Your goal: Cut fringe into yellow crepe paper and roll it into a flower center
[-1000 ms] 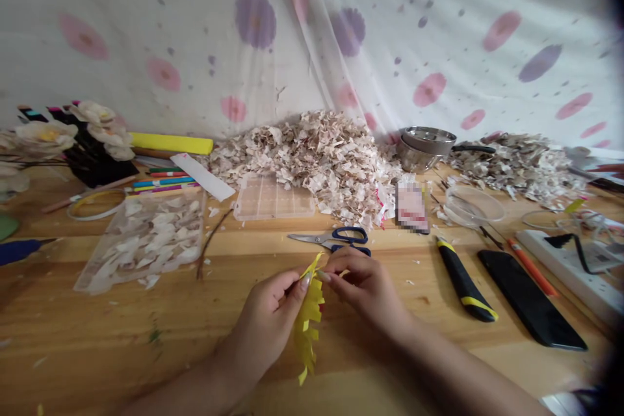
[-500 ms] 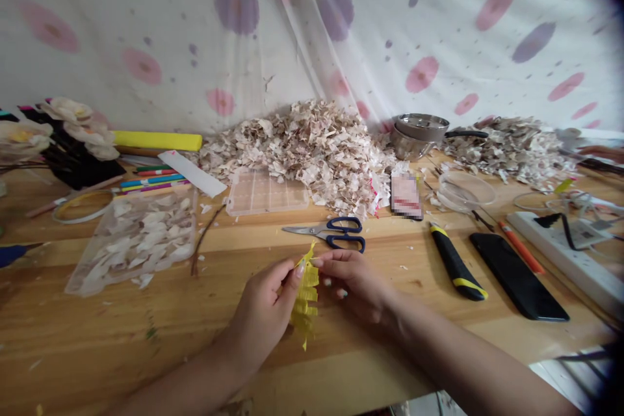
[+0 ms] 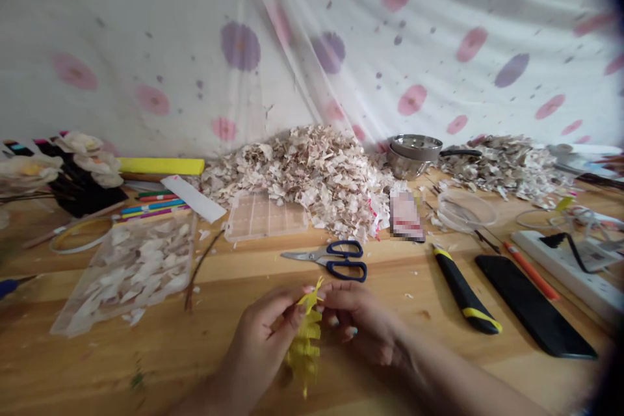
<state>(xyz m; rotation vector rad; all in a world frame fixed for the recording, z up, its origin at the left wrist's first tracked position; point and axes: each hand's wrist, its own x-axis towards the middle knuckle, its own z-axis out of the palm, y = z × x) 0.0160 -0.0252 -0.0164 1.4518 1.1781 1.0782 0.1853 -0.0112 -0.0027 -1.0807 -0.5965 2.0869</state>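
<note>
My left hand (image 3: 266, 338) and my right hand (image 3: 361, 322) meet low in the middle of the view, over the wooden table (image 3: 97, 364). Both pinch the top of a yellow fringed paper strip (image 3: 305, 348), which hangs down between them in crumpled folds. Its pointed upper tip sticks up between my thumbs. Blue-handled scissors (image 3: 336, 257) lie closed on the table just beyond my hands, blades pointing left.
A big heap of pale paper scraps (image 3: 307, 175) fills the back middle, with a steel pot (image 3: 414, 153) beside it. A clear bag of petals (image 3: 129, 266) lies left. A black-and-yellow knife (image 3: 463, 289), a black phone (image 3: 533, 312) and a power strip (image 3: 565, 263) lie right.
The yellow strip has been gathered shorter and more bunched between my fingers. The camera tilted up, so everything sits lower in the frame.
</note>
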